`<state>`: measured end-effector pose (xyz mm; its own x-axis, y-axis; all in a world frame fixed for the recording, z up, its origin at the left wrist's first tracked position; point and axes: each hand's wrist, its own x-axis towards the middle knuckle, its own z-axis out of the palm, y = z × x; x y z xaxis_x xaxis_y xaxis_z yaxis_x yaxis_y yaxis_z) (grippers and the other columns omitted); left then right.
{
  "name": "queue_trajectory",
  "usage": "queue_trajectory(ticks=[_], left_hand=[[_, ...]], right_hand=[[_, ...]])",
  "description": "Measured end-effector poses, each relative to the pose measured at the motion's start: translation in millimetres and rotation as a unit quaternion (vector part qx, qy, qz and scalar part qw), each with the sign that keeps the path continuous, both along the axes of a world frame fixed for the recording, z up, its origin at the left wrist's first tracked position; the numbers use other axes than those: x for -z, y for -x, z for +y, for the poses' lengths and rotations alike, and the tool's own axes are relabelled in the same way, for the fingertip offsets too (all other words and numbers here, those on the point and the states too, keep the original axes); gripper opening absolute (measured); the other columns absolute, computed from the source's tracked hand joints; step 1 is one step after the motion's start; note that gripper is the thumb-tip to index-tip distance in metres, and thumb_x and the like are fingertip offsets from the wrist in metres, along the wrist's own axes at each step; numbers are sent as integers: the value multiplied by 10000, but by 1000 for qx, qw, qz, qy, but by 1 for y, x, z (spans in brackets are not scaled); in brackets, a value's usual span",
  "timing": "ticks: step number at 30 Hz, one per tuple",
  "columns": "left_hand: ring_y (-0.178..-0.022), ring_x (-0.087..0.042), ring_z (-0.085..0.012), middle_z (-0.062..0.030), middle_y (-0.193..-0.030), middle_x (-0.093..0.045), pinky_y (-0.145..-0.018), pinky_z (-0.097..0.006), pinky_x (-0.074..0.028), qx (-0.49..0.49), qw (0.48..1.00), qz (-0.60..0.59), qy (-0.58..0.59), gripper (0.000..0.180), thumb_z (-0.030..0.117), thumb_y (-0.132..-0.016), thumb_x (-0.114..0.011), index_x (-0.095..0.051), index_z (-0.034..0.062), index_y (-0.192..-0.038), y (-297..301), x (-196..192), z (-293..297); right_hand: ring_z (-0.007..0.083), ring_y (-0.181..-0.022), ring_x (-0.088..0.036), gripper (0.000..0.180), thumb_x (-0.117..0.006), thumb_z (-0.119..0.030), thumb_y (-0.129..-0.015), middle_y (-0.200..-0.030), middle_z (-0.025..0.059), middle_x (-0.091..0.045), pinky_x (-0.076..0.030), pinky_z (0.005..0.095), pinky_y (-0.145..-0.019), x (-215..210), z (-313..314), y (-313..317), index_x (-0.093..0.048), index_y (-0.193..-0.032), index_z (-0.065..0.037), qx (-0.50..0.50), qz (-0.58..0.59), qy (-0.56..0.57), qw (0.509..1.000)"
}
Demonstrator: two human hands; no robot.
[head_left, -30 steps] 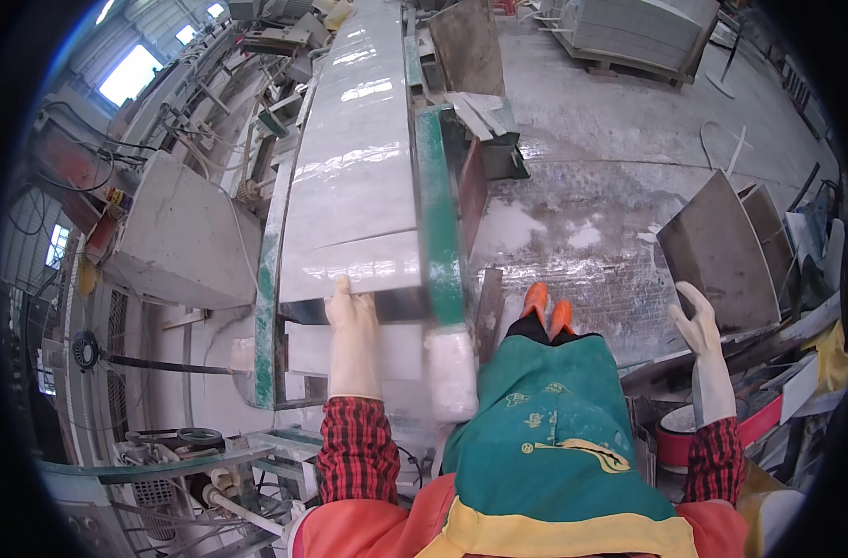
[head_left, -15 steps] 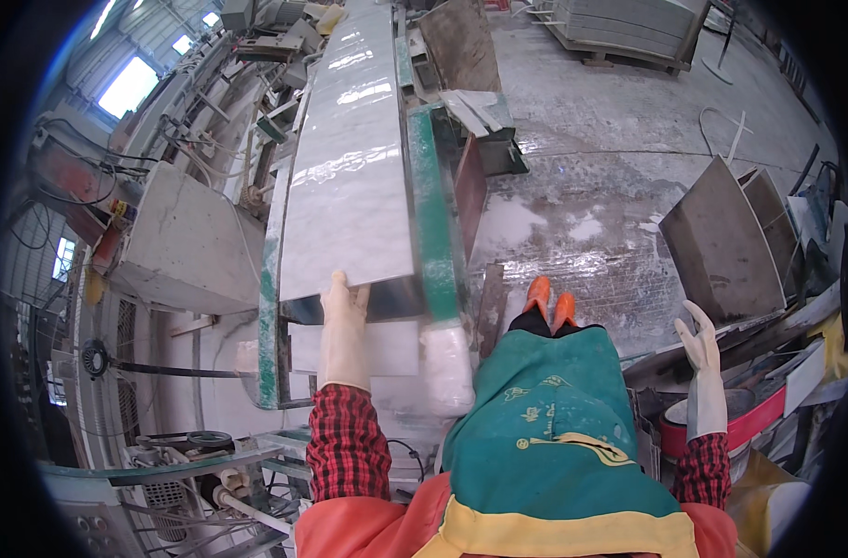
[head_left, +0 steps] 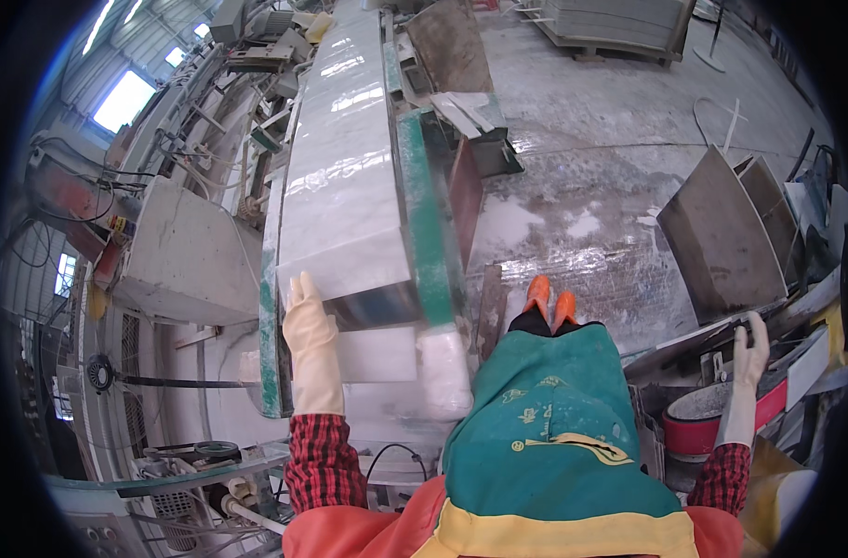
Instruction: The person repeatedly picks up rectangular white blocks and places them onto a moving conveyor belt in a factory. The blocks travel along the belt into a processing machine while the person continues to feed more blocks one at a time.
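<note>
Long, pale stone slabs (head_left: 345, 200), glossy and grey-white, lie along a conveyor bed between green side rails (head_left: 424, 223). My left hand (head_left: 312, 344), in a cream rubber glove, reaches to the near left corner of the closest slab. Its outstretched fingertips overlap that edge, and nothing is gripped. Off to the right, my right hand (head_left: 750, 353), gloved as well, hangs in the air with fingers apart and slightly bent, holding nothing. Behind it is a red-sided round tub (head_left: 689, 437). Below the slab's near edge shows a white block (head_left: 377, 355).
A wrapped white roll (head_left: 444, 377) sits at the rail's near end. Brown boards (head_left: 722, 237) lean at the right, and a large stack of pale slabs (head_left: 610, 23) stands at the back. A concrete-coloured block (head_left: 187, 256) is left of the conveyor. The floor (head_left: 573, 195) looks wet.
My left hand has slid leftward along the slab's near edge to its corner. My right hand has shifted right, its fingers now more bent. The nearest slab's front edge sits at a different angle.
</note>
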<state>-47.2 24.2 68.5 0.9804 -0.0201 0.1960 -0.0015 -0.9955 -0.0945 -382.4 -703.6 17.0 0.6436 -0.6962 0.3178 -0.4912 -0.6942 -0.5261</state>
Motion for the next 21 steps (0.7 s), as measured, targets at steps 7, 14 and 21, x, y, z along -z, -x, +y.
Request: queue_trajectory(ticks=[7,14,21], left_hand=[[-1439,-298,-331,-193,-1545,-312,-1173,-374,-286,44,994,83,-56,758,-59,-798,-546,-280,56,-1498,-63,22,-24],[-1447,-286,-306,-165,-1563,-286,-1174,-356,-296,55,989,114,-75,811,-71,-783,-592,-251,74,-1505,-83,31,-10],[-1468,-241,-282,-167,-1584,-242,-1199,-330,-238,16,983,182,-35,959,-88,-695,-672,-213,73,-1521,-80,12,-21]], right_hand=[[326,-1283,-488,529,-602,-306,-926,-1383,174,-532,-360,395,-1092,-7,-85,108,-516,-1364,-23,210,161,141,954],[327,-1324,-445,629,-512,-464,-976,-1430,186,-483,-321,399,-1121,9,-128,147,-477,-1391,7,240,157,118,951],[354,-1320,-433,565,-438,-421,-1012,-1414,201,-492,-317,408,-1121,20,-120,144,-492,-1370,12,285,203,178,920]])
